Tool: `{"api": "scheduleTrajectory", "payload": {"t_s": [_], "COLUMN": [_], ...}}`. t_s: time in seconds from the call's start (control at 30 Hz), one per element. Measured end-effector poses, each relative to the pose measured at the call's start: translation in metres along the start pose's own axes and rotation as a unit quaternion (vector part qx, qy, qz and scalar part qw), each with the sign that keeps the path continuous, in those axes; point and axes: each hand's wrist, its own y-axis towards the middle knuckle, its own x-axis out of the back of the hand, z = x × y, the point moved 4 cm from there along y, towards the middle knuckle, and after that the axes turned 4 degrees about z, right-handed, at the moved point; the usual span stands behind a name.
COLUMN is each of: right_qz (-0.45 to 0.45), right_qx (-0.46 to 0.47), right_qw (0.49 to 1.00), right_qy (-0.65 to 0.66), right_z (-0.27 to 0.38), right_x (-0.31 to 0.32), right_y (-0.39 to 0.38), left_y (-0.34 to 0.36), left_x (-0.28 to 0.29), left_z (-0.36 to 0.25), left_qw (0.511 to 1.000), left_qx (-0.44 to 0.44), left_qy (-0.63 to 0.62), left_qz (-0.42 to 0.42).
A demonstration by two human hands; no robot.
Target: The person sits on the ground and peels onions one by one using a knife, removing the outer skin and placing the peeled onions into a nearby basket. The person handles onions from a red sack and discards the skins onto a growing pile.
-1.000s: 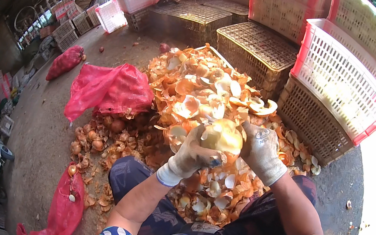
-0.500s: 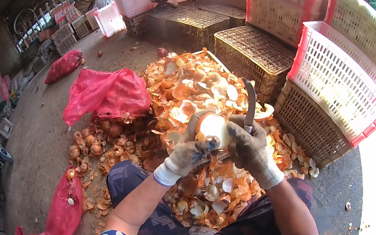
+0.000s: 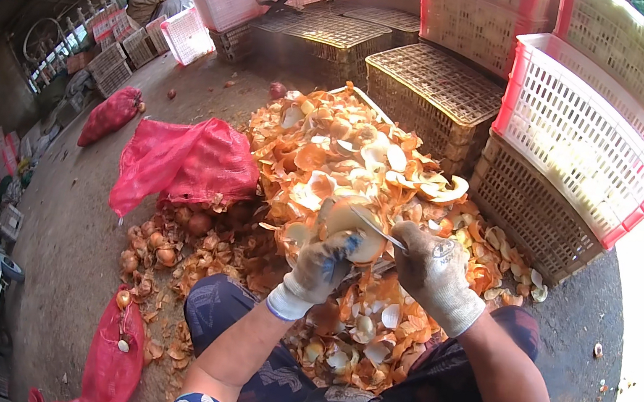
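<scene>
A partly peeled onion (image 3: 366, 248) is gripped in my left hand (image 3: 319, 267), which wears a dirty white work glove with blue stains. My right hand (image 3: 435, 271), in the same kind of glove, is closed around a curved knife (image 3: 373, 225). Its thin blade points left and lies across the onion; the handle is hidden in my fist. Both hands are above my lap, just over a large heap of orange onion skins (image 3: 324, 137). More peelings (image 3: 363, 336) lie between my legs.
Unpeeled onions (image 3: 165, 247) spill from a pink mesh sack (image 3: 213, 162) on the left. Other mesh sacks (image 3: 110, 116) lie on the concrete floor. A white-and-red crate (image 3: 572, 132) holding pale contents sits on a brown crate (image 3: 530, 206) at right. A brown lidded crate (image 3: 434, 92) stands behind the heap.
The knife has swung down from upright so that its blade lies across the onion. My right hand has turned and moved slightly down; the onion has tilted in my left hand.
</scene>
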Motion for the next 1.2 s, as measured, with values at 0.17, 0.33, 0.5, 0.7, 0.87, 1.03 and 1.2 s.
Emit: {"api": "scheduleTrajectory", "payload": {"t_s": [0.17,0.33,0.5,0.7,0.87,1.03,1.2], "right_qz": [-0.028,-0.043,-0.009,0.066,-0.002,-0.038,-0.005], "right_qx": [0.015,0.044,-0.05,-0.375,-0.287,-0.065,0.053], "right_qw": [0.999,0.997,0.998,0.741,0.856,0.97,0.993], "right_qy": [-0.029,-0.035,-0.04,0.553,0.43,0.23,-0.11], "right_z": [-0.001,0.006,-0.003,-0.019,-0.012,-0.003,0.002], "right_x": [-0.004,-0.001,-0.011,-0.002,0.011,0.013,0.028], "right_y": [0.004,0.012,0.007,0.016,0.019,0.014,0.002], "left_y": [-0.009,-0.015,-0.013,-0.003,-0.001,0.002,0.002], "left_x": [-0.014,-0.032,-0.05,-0.031,-0.014,-0.018,-0.01], "left_z": [0.009,-0.008,-0.031,-0.038,-0.027,-0.038,-0.047], "left_qw": [0.996,0.961,0.982,0.985,0.963,0.999,0.992], "left_qx": [0.005,0.101,-0.11,0.048,0.093,-0.02,-0.039], "left_qy": [-0.078,-0.242,0.138,-0.161,-0.247,0.024,0.101], "left_qz": [0.043,0.091,0.067,0.045,0.062,0.026,0.063]}}
